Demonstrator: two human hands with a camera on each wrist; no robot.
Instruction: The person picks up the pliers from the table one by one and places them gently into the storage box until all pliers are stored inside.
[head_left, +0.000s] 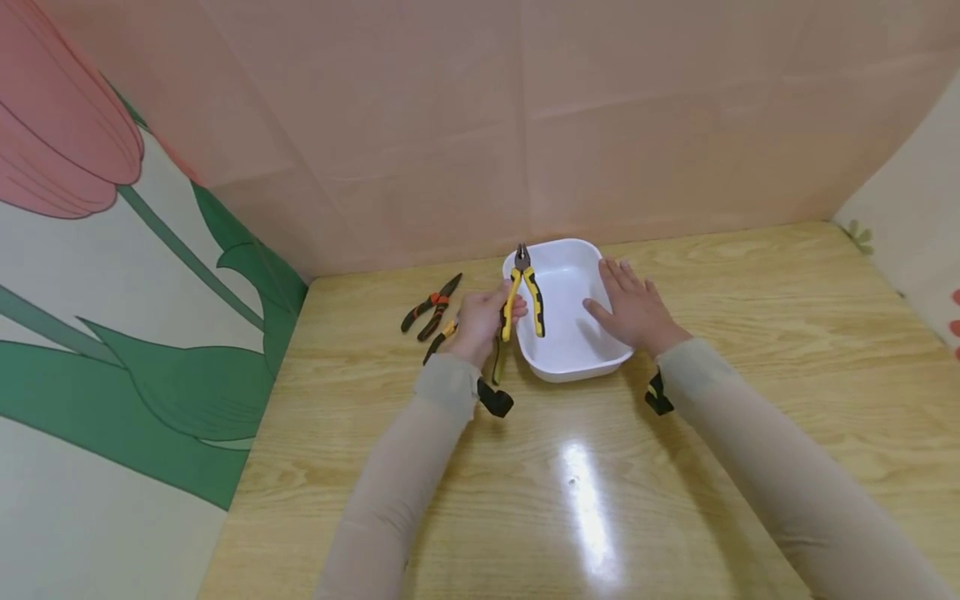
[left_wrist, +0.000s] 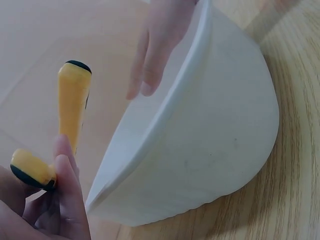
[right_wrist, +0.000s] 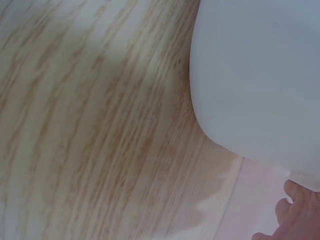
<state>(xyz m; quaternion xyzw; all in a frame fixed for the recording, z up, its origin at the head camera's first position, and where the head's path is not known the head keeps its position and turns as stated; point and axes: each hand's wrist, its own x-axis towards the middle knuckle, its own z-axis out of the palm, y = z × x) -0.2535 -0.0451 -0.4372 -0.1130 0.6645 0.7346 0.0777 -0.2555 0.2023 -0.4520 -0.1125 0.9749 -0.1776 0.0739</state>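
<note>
Left hand (head_left: 480, 321) curled round yellow pliers (head_left: 522, 293), gripping one handle. Pliers up in air, over left edge of white tub (head_left: 573, 354), nose pointing away, handles spread apart. Right hand (head_left: 636, 308) flat, fingers straight and a bit wide, resting on right rim of tub. Tub sits on wooden table (head_left: 750, 333), near pink wall (head_left: 525, 108). Orange pliers (head_left: 431, 307) lie on table left of left hand. One more tool (head_left: 441, 339) peeks out just under left hand, mostly hidden. Wall with big flower picture (head_left: 112, 275) on left side.
</note>
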